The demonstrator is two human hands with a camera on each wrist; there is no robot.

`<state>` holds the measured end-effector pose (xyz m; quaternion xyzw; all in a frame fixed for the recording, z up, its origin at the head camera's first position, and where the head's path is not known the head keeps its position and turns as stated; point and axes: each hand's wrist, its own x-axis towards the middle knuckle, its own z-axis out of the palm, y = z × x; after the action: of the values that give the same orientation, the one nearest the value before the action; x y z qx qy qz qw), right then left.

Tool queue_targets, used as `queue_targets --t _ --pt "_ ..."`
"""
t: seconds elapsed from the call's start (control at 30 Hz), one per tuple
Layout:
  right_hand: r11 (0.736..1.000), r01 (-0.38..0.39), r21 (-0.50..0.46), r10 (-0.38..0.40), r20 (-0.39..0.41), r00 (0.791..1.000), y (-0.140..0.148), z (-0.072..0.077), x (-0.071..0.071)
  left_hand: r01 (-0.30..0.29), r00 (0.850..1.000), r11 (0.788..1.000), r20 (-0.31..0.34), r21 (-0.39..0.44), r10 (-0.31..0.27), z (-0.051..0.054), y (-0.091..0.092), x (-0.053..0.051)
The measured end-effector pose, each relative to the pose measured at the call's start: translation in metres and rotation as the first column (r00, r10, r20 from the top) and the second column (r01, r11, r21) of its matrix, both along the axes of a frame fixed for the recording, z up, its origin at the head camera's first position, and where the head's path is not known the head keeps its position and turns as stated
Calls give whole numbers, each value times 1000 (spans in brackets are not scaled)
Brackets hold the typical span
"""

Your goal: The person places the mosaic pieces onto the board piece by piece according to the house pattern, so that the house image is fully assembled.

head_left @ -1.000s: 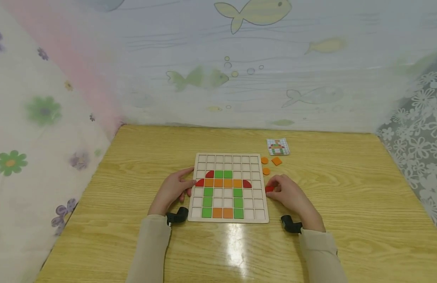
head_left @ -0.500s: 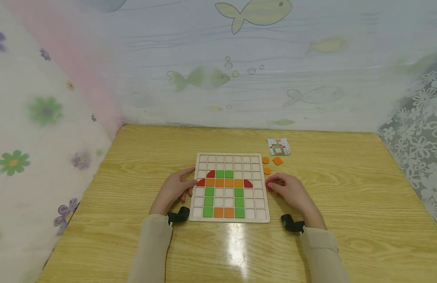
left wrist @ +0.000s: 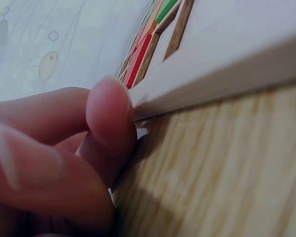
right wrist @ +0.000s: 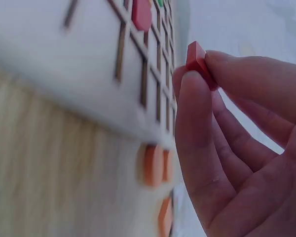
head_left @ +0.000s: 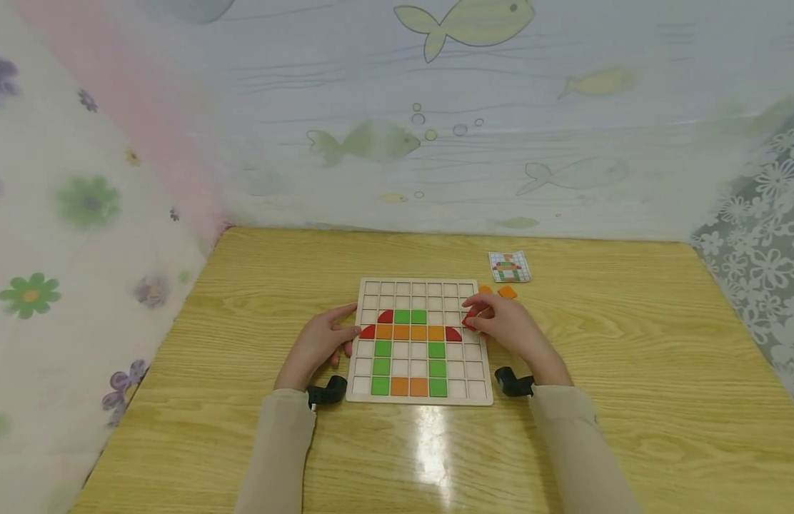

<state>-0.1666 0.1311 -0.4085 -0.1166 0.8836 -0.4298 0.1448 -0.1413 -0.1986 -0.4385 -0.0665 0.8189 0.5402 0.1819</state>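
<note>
A square wooden grid board [head_left: 419,398] lies on the table, with green, orange and red pieces set in its cells. My left hand [head_left: 320,343] rests against the board's left edge, thumb and index finger touching its side; in the left wrist view a fingertip [left wrist: 108,106] meets the rim. With thumb and fingers my right hand [head_left: 509,328] pinches a small red piece [right wrist: 197,61], over the board's right side. Its full outline is partly hidden by the fingers; it looks like a quarter circle. Near it, a red quarter-circle piece [head_left: 453,334] sits in a cell.
A small printed pattern card [head_left: 509,266] lies beyond the board's upper right corner. Below it are an orange square [head_left: 507,292] and an orange disc [head_left: 485,290], partly behind my right hand. A patterned cloth wall [head_left: 371,185] stands behind the table.
My right hand has lifted the red piece from the table beside the board and moved left and away from me, over the right columns. The left hand stays at the board's edge.
</note>
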Motion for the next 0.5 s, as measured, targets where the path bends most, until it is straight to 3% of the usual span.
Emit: queue_targets --t 0.27,0.5 --pt "992 -67 109 75 -67 995 -27 4 -18 3 1000 1000 -9 -31 -4 1 0 -1" --pt "978 -100 183 116 -75 990 -42 0 -29 -5 1000 999 4 -33 5 1 1 -1"
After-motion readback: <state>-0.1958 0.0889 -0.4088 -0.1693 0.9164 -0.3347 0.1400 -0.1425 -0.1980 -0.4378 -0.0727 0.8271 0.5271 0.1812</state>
